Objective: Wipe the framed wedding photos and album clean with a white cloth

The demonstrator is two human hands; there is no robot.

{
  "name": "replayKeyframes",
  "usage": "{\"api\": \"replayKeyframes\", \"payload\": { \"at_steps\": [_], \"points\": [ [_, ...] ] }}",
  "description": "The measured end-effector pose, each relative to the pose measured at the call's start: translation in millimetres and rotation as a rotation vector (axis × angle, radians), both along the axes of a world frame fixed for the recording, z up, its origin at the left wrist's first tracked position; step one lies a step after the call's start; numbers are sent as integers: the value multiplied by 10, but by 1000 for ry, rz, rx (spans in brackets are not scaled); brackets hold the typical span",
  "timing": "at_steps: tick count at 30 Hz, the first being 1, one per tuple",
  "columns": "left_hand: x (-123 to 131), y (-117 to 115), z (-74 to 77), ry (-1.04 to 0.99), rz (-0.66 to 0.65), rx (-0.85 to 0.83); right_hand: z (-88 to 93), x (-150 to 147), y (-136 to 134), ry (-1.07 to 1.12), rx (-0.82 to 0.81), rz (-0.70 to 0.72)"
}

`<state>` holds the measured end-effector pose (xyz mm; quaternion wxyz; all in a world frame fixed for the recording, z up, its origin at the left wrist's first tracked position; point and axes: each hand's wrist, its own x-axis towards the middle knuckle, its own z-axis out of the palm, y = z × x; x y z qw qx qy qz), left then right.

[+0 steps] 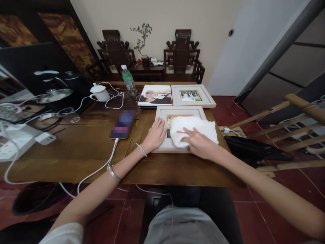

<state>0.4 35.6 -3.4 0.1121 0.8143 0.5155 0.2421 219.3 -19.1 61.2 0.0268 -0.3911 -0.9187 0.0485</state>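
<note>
A light wooden picture frame lies flat on the wooden table in front of me. My left hand rests flat on the frame's left border, fingers stretched out. My right hand presses down on a white cloth that covers most of the frame's glass, fingers extended over the cloth's near edge. Two more pictures lie just beyond: a second framed photo and an unframed print.
A phone on a white cable lies left of the frame. Farther back stand a green bottle and a white teapot. Power strips sit at the left. A black umbrella and bamboo poles are at the right.
</note>
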Motion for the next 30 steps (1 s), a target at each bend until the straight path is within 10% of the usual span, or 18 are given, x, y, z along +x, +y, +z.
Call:
{"api": "replayKeyframes", "payload": {
  "at_steps": [11,30],
  "points": [
    [-18,-1,-9,7,-9,29,-140,137,1151,-43,244,-173],
    [-9,14,-17,25,-17,24,331,-61,-453,20,-263,85]
  ]
}}
